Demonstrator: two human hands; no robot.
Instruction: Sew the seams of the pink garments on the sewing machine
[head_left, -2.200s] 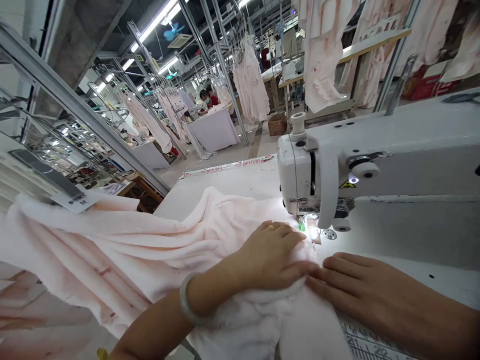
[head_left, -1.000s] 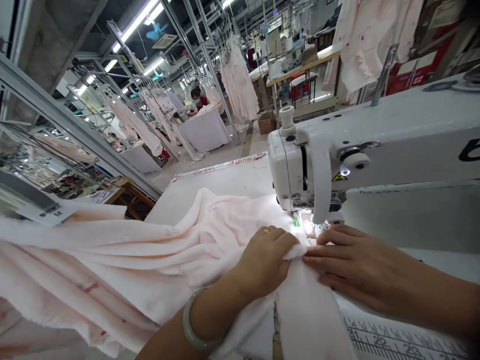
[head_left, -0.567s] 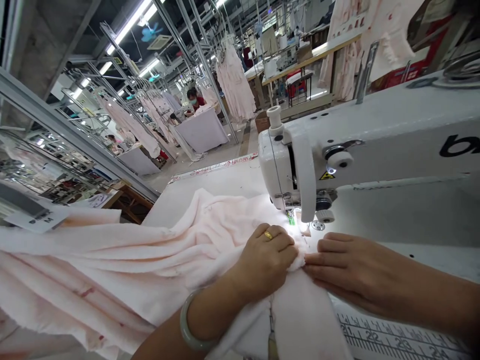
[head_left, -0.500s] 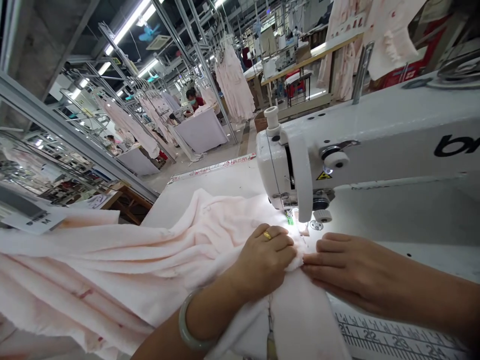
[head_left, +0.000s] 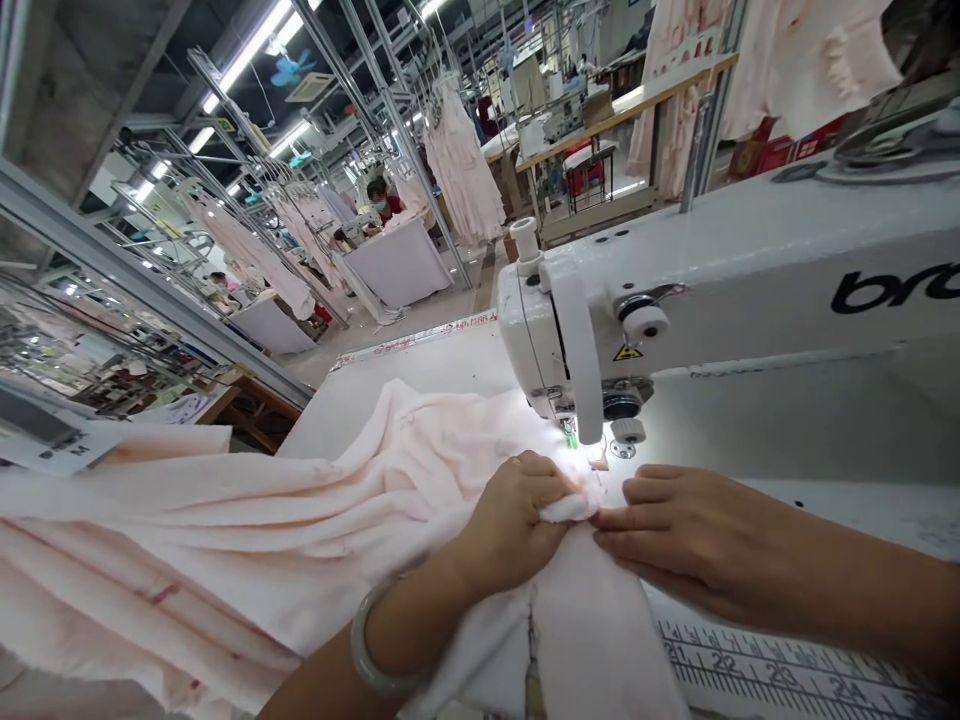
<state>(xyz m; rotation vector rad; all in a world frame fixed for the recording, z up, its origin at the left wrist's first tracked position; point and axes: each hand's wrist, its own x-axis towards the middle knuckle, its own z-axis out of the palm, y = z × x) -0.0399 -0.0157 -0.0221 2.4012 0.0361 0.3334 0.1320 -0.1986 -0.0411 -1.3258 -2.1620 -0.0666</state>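
Note:
A pale pink fabric (head_left: 315,520) lies bunched across the white sewing table (head_left: 420,365) and runs under the head of a white sewing machine (head_left: 675,300). My left hand (head_left: 510,525), with a ring and a pale bangle at the wrist, is curled and pinches a fold of the fabric just in front of the lit needle area (head_left: 581,450). My right hand (head_left: 675,530) lies flat on the fabric edge, fingers stretched out and together, its fingertips meeting the left hand's.
A printed ruler strip (head_left: 780,675) runs along the table's near right edge. A paper label (head_left: 52,450) lies at the far left. Behind are garment racks with hanging pink clothes (head_left: 465,170), other work tables, and a seated person in red (head_left: 379,200).
My left hand has gone from lying flat to curled and pinching a fold of the fabric. Both hands have stayed close in front of the needle. The view has shifted right along the machine.

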